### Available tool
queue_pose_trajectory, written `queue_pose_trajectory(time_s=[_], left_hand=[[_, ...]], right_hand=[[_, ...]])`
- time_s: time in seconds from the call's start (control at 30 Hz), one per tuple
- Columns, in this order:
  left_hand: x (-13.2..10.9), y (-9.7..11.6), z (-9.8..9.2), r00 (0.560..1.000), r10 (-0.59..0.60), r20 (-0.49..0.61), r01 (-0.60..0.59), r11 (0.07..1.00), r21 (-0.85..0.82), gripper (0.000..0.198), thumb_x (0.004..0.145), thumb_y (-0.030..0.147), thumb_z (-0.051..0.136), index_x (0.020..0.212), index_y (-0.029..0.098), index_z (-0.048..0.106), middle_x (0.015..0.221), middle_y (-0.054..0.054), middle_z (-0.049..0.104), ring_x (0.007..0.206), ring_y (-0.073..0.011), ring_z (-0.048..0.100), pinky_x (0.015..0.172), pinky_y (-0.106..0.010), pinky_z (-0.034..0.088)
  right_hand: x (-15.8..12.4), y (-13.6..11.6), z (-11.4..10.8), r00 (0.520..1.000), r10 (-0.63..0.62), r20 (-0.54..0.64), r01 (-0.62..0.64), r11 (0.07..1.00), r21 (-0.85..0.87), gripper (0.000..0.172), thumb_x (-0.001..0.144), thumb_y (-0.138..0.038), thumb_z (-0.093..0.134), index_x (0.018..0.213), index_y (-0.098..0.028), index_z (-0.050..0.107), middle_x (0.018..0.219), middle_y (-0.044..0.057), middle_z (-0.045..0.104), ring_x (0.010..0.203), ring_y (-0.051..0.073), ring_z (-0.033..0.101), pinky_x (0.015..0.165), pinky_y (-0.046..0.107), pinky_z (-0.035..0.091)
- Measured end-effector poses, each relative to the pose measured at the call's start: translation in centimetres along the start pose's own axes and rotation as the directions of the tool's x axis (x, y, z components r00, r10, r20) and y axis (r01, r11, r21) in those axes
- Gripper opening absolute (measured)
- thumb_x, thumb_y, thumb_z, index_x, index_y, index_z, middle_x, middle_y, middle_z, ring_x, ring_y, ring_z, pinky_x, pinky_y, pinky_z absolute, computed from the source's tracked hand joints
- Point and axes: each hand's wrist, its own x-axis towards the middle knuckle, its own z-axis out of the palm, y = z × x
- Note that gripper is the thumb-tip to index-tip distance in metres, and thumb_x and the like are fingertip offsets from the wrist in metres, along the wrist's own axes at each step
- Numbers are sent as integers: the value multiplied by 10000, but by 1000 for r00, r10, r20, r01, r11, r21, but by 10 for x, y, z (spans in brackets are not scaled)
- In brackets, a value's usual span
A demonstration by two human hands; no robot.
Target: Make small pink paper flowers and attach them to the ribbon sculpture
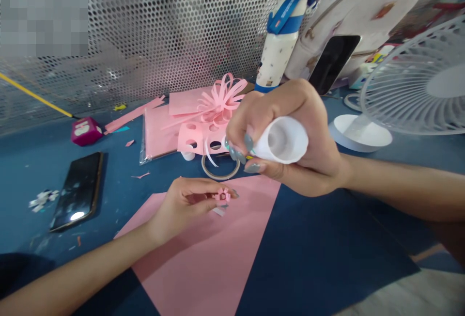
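Note:
My left hand (185, 204) pinches a small pink paper flower piece (222, 196) between thumb and fingertips, just above a large pink paper sheet (214, 262) on the blue table. My right hand (290, 136) is wrapped round a white glue bottle (281, 140), held tipped with its base toward me and its nozzle end hidden behind my fingers, a little above and right of the flower piece. Behind them lies a pink looped paper flower (221, 94) on pink card with punched holes (198, 136), beside a tape ring (220, 170).
A black phone (78, 191) lies at the left, with a magenta block (85, 131) and paper scraps (42, 198) near it. A white fan (410, 83), a water bottle (279, 49), a bag and a second phone (332, 61) stand at the back right. Perforated metal screen behind.

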Motion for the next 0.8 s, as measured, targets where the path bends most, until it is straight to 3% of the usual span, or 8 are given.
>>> queue_pose_trajectory(time_s=[0.1, 0.27, 0.43, 0.57, 0.8], left_hand=[[1, -2, -1, 1000, 11, -29, -11, 1000, -3, 63, 802, 180, 818, 861, 170, 836, 896, -101, 826, 805, -218, 777, 663, -303, 678], [3, -2, 1, 989, 55, -134, -59, 998, -27, 95, 723, 92, 812, 753, 162, 755, 765, -45, 770, 712, -161, 727, 636, -253, 636], [5, -4, 1, 979, -18, -205, 16, 1000, -10, 171, 716, 113, 818, 721, 161, 654, 771, -19, 735, 728, -154, 740, 635, -226, 610], [4, -8, -1, 968, -73, -241, 73, 997, -8, 199, 729, 144, 825, 756, 168, 630, 775, -7, 733, 744, -152, 741, 661, -226, 608], [5, -7, 1, 970, 3, -245, 30, 991, 132, 195, 697, 152, 820, 720, 174, 627, 663, 24, 694, 567, -97, 625, 505, -179, 482]], right_hand=[[-1, -2, 0, 1000, 23, 12, -23, 999, 23, 160, 1035, -303, 598, 1011, -195, 483, 870, -29, 466, 808, 92, 534, 735, 238, 493], [-4, -3, 4, 992, 125, 2, -123, 974, 190, 194, 1005, -290, 644, 1025, -189, 479, 883, -28, 508, 825, 102, 532, 733, 247, 479], [-10, -3, 13, 961, 277, 26, -265, 884, 386, 173, 993, -187, 599, 1073, -181, 445, 967, -5, 507, 845, 102, 499, 732, 250, 472], [-15, -1, 19, 962, 268, 61, -267, 859, 437, 246, 928, -42, 571, 1082, -180, 439, 990, 6, 492, 861, 108, 494, 737, 255, 465], [-23, 1, 26, 958, 261, 119, -287, 850, 443, 206, 964, -103, 595, 1084, -186, 449, 1014, 22, 506, 891, 120, 514, 765, 278, 484]])
